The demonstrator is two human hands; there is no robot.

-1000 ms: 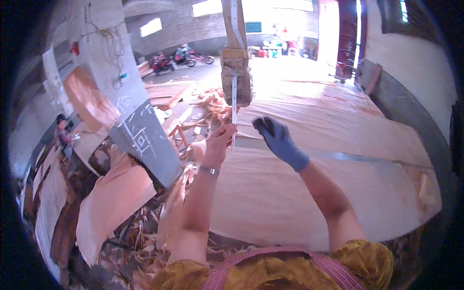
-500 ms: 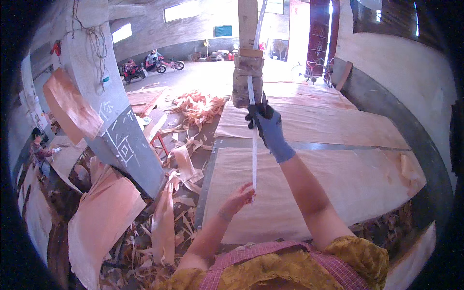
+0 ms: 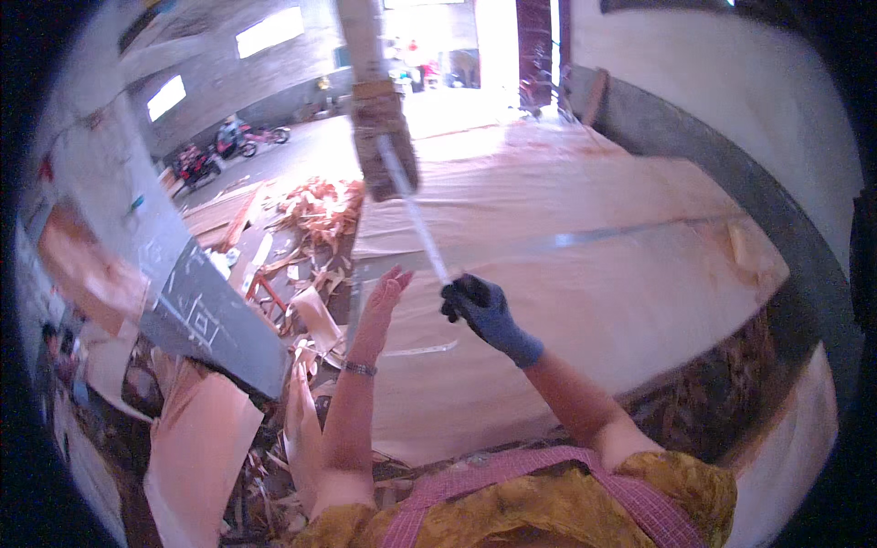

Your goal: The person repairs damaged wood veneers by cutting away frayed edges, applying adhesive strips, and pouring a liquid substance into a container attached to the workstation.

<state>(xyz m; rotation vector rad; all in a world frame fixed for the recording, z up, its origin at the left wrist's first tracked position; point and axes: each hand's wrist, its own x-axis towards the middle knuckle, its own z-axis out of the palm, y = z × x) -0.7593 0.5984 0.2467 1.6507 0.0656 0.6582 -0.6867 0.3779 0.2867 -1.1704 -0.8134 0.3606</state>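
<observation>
My right hand (image 3: 480, 306), in a blue and black glove, is closed round a long narrow white strip (image 3: 416, 215). From the glove the strip slants up and left to a worn wooden block (image 3: 385, 151) on an upright post. Bare and wearing a band at the wrist, my left hand (image 3: 388, 290) is raised with its fingers stretched out, holding nothing. Under both hands spreads a broad, thin, pale brown wood veneer sheet (image 3: 512, 374). A pale thin curved strip shows on it near my left forearm; whether it belongs to the held strip I cannot tell.
Left of the stack stands a grey and white pillar (image 3: 219, 310) with veneer pieces (image 3: 196, 447) leaning about it. A heap of veneer scraps (image 3: 320, 205) lies beyond. Motorbikes (image 3: 228, 142) stand far left; a curved wall (image 3: 722, 100) bounds the right.
My right hand has come down and nearer, drawing the strip to a slant. My left hand has let go of the strip, risen and opened. The whole view has turned rightward.
</observation>
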